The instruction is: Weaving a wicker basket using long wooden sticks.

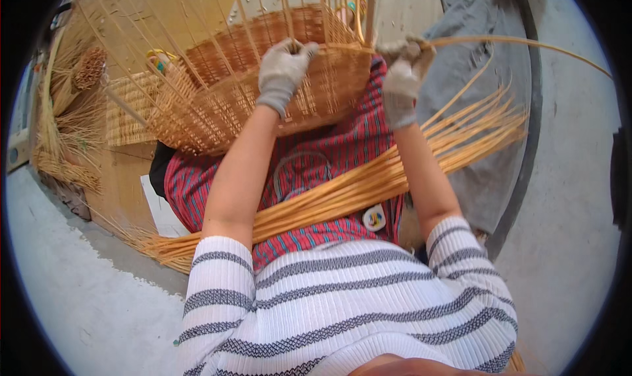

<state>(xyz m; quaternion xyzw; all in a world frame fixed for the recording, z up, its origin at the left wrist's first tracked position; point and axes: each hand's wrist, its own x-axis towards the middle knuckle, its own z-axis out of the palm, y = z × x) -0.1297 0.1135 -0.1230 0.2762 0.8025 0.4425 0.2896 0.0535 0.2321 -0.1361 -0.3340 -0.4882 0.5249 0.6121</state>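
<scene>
Nearest to you is your own striped white and grey top [342, 310], and just beyond it a red checked cloth [316, 159] covers your lap. Across that cloth, below both forearms, lies a thick bundle of long pale golden cane strips [342, 195], running from low on your left side up toward your right, where its ends fan out well past your right hand. Both hands wear light grey work gloves. Your left hand [282, 73] lies curled over the upper edge of the half-woven basket [263, 93], fingers folded down onto the weave and gripping the rim. Your right hand [401, 80] is closed around a single cane strand [520, 44] right at the basket's rim; the strand arcs away from that fist to your far right. The basket sits tilted on your lap between and just beyond your hands, its rounded side toward you. It is tan and honey-coloured, tightly woven in fine horizontal rows low down, with bare upright stakes [263, 14] rising from the rim beyond your fingers. Farther off, to the left of your left hand, a flat woven panel [128, 109] and loose bunches of dried straw [62, 139] rest near a wooden surface.
</scene>
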